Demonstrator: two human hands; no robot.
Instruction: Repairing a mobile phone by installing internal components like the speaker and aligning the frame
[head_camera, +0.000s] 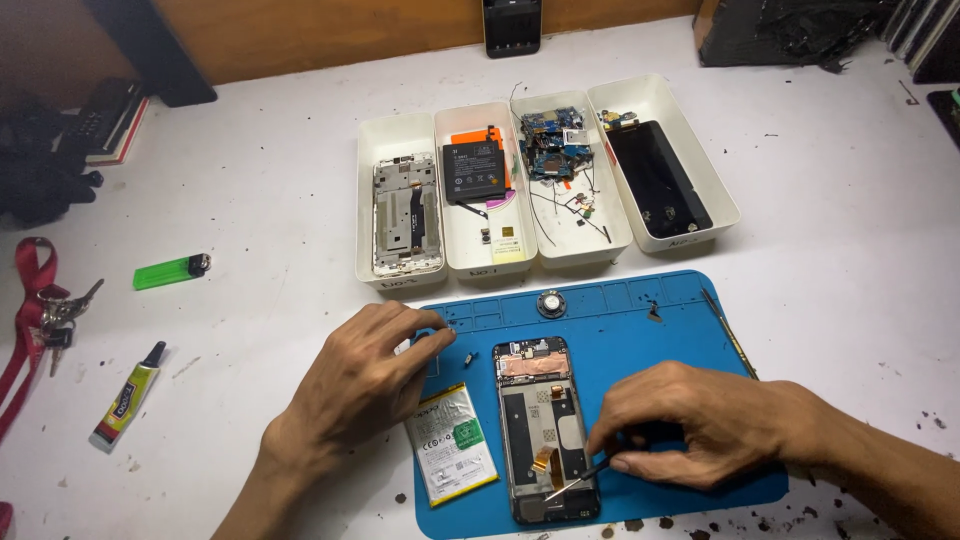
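Bright, even overhead light, soft shadows under both hands, sharp focus, dim upper-left corner.

One head-worn camera looks steeply down, from close above, onto the white table (250, 200).

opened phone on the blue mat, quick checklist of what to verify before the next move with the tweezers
1. Opened phone lies flat on the blue mat: ok.
2. Right hand has the tweezers in its grip, tips at the phone's lower end: ok.
3. Left hand steadies the phone: not ok, it is beside the phone, fingertips at the mat's upper left.
4. Silver battery is out of the frame, lying left of the phone: ok.
5. What the tweezer tips touch: cannot tell, too small.
6. Small black part lies loose on the mat near the left fingertips: ok.
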